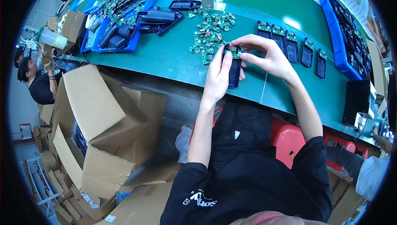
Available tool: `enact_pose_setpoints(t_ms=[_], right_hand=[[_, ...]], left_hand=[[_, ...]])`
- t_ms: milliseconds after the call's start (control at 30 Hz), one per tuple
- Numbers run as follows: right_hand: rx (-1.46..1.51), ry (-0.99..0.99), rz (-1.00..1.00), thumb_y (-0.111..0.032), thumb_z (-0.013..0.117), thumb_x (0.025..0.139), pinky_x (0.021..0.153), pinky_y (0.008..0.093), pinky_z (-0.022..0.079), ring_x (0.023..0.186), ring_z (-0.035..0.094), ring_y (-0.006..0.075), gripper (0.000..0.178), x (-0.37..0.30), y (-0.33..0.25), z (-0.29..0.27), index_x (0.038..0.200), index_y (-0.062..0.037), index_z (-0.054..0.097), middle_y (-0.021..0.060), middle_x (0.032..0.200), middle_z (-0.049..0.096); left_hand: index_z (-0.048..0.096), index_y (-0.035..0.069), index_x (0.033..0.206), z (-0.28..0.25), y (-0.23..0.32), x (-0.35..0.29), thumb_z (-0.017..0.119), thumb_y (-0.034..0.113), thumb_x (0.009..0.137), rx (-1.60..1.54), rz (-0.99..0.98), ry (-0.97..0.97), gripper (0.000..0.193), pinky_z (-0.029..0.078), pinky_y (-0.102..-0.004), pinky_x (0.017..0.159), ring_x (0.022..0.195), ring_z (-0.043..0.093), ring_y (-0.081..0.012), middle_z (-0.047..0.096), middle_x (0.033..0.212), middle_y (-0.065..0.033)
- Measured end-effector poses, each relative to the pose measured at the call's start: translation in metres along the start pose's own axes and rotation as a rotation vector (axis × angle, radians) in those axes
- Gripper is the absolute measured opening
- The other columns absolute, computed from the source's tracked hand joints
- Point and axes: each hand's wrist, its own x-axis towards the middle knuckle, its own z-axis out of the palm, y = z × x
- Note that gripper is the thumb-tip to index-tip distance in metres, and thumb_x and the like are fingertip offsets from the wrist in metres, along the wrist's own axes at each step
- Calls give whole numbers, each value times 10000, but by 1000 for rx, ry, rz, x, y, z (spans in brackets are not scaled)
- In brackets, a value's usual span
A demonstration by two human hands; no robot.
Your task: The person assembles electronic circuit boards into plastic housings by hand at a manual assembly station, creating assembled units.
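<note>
My left hand [218, 73] grips a long black plastic casing [234, 71] from its left side, just above the green table's front edge. At the casing's top end sits a small green circuit board [234, 50]. My right hand [264, 55] arches over that end and pinches the board with its fingertips. A loose pile of small green circuit boards [209, 39] lies on the table just left of my hands. To the right, a row of several black casings with green boards fitted [291, 45] lies flat.
Blue trays [124, 2] at the back left hold more boards and black parts; another blue tray [347, 39] of black parts stands at the right. Open cardboard boxes [95, 117] stand on the floor at my left. Another person [39, 80] sits far left. I sit on a red stool [287, 142].
</note>
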Motion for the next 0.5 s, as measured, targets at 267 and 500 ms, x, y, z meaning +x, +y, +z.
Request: enact_pose_setpoints(t_ms=[267,500], right_hand=[[91,13,16,-93,741,859,892,294,535,959,651,124,359,-4,7,7,1210,-57,675,49,1163,692],[-3,56,-3,-95,740,859,881,297,545,941,660,132,358,-7,7,8,1209,-60,677,50,1144,695]], left_hand=[[455,-6,1337,2,2,-4,336,287,1099,-49,31,13,396,512,-232,616,685,624,-99,646,925,-103],[458,-8,1339,2,1,-3,323,294,1101,8,30,3,408,507,-230,614,682,625,-101,647,921,-102]])
